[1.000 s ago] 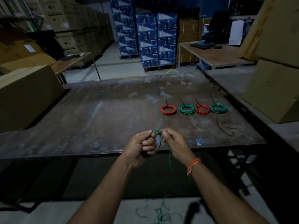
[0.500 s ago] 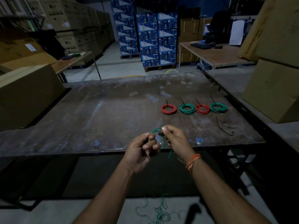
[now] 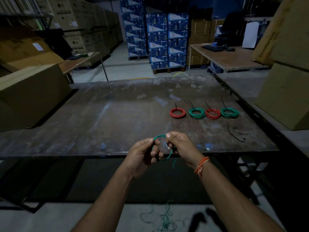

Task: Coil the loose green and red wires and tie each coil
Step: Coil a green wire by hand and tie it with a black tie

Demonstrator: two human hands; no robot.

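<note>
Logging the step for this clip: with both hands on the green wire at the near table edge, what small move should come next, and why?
Probably wind another turn: the right hand draws slack up and lays it onto the small loop of green wire that the left hand pinches. The loop is only begun, and much loose wire lies tangled on the floor, so tying would be premature.

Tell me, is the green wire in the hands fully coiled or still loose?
Mostly loose: the green wire forms one small loop between both hands; the rest hangs down.
</note>
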